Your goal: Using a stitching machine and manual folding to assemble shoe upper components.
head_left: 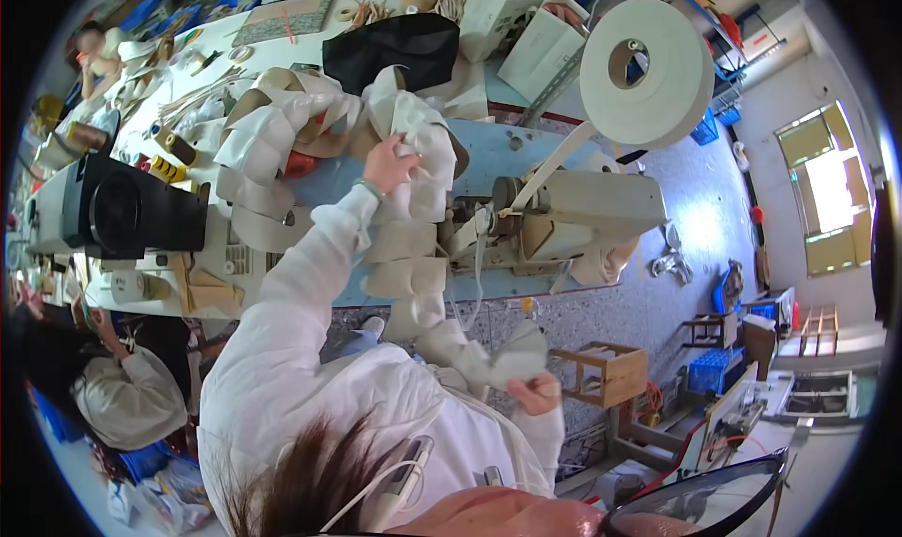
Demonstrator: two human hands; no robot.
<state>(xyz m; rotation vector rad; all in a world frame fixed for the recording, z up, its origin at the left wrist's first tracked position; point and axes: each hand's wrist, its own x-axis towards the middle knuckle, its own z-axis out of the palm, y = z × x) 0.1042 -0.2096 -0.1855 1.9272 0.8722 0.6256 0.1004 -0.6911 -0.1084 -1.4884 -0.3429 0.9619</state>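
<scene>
A chain of white, stiff curved pieces (406,243) drapes over the blue table top, joined end to end, and comes down over the table's front edge toward me. On its far part my left hand (388,165) reaches across with fingers curled onto one piece. Low and to the right, my right hand (536,392) pinches the chain's near end, where a loose piece (520,354) fans upward. To the right of the chain stands a beige sewing machine (592,202). White tape (556,166) feeds down to it from a large tape roll (645,71).
Another heap of white pieces (254,152) lies left of my arm, beside a black sewing machine (113,206). A black bag (392,52) and white boxes (542,50) sit at the back. Right of me stands a wooden stool (601,373). Co-workers (132,387) sit at left.
</scene>
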